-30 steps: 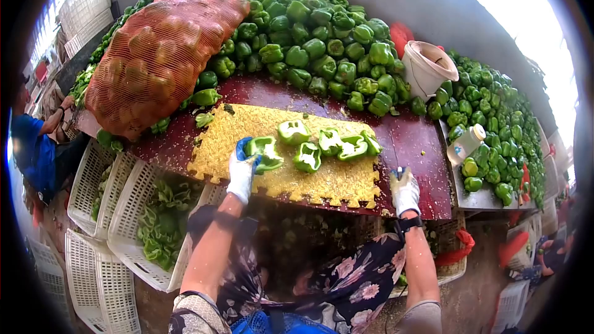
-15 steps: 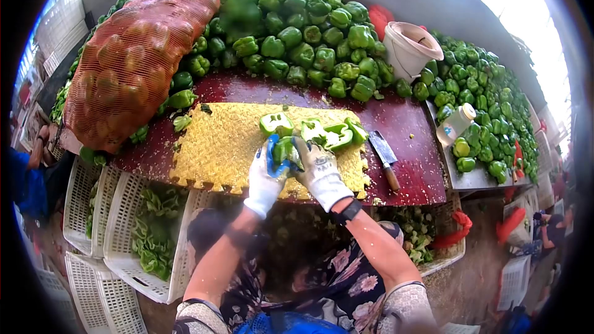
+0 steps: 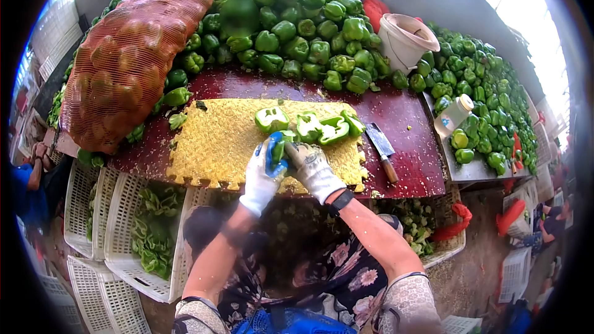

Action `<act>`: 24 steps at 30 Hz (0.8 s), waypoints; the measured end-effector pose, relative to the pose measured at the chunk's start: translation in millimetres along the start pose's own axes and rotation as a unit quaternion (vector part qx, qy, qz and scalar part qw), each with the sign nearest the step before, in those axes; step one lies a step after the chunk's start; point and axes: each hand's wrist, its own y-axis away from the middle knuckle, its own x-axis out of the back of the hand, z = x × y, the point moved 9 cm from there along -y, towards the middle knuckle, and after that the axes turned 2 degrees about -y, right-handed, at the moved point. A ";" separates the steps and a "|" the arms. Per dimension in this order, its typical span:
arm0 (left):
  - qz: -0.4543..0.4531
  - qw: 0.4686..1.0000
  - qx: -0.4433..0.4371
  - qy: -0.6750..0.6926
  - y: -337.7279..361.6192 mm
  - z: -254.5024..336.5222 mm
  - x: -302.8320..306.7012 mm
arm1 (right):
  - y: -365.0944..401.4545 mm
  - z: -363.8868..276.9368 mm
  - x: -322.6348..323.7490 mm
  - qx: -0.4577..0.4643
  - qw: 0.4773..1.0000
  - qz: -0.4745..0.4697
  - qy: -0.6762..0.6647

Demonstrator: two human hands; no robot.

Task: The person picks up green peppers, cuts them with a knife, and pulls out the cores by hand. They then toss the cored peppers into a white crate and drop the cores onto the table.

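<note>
A piece of green bell pepper (image 3: 284, 139) is held between my two gloved hands over the near part of the yellow foam mat (image 3: 216, 142). My left hand (image 3: 266, 170), in a white glove with blue fingers, wraps round it from the left. From the right, my right hand (image 3: 312, 167) closes on it in a white glove with greyish, dirty fingertips, which partly hide the piece. Just beyond lie cut pepper halves (image 3: 271, 120), (image 3: 333, 130), some with their pale insides facing up. A cleaver (image 3: 380, 142) with a wooden handle rests right of the mat.
Whole green peppers (image 3: 297, 31) are heaped along the back of the dark red table (image 3: 408, 148). A red mesh sack (image 3: 127, 68) of peppers stands left, a white bucket (image 3: 402, 43) and plastic bottle (image 3: 453, 115) right. White crates (image 3: 117, 241) with cut peppers sit below; other people are at the sides.
Both hands stay together at the pepper piece, which has turned in the grip so that less of it shows. The whole view has shifted slightly.
</note>
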 end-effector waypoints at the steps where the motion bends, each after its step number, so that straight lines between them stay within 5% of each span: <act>1: -0.003 1.000 0.016 0.010 -1.5 -1.4 -1.0 | 4.3 9.2 -3.7 -0.018 0.998 -0.002 -0.061; 5: 0.008 0.993 0.022 0.112 -4.9 -9.1 -9.2 | 13.7 30.3 -7.0 -0.066 0.974 -0.001 -0.219; 7: -0.007 0.993 0.022 0.117 -3.0 -10.0 -12.0 | 22.3 39.3 8.6 -0.135 0.928 0.039 -0.344; 9: -0.033 0.959 0.118 0.257 -1.5 -20.1 -18.2 | 20.8 67.9 -13.8 -0.153 0.896 0.079 -0.410; 11: -0.035 0.950 0.096 0.296 -3.1 -26.0 -22.5 | 36.8 47.4 38.8 -0.208 0.804 0.079 -0.552; 13: -0.025 0.938 0.119 0.324 -1.1 -35.3 -22.6 | 49.0 80.7 49.1 -0.201 0.775 0.193 -0.568; 15: -0.022 0.943 0.127 0.308 -1.3 -38.4 -17.4 | 66.0 101.4 61.9 -0.298 0.868 0.153 -0.367; 16: -0.012 0.945 0.096 0.312 -4.8 -29.8 -11.8 | 74.3 107.5 71.6 -0.240 0.952 0.170 -0.088; 17: -0.003 0.947 0.066 0.315 -7.8 -23.0 -7.8 | 74.8 82.7 82.6 -0.161 0.951 0.172 0.198; 18: -0.001 0.963 0.020 0.268 -10.7 -23.5 -3.3 | 82.9 109.0 67.1 -0.263 0.961 0.082 0.002; 19: -0.004 0.963 0.020 0.268 -12.4 -27.6 -0.5 | 81.3 109.0 65.5 -0.265 0.961 0.084 0.001; 21: -0.110 0.994 0.029 0.005 -7.9 -35.9 -12.5 | 79.4 100.9 69.7 -0.235 0.961 0.146 -0.005; 22: -0.063 0.994 0.047 0.075 -4.7 -32.5 -2.5 | 73.3 86.5 77.4 -0.196 0.961 0.196 -0.013; 24: 0.021 0.986 0.087 0.140 -6.6 -17.5 35.0 | 61.6 79.6 66.7 -0.213 0.964 0.137 -0.081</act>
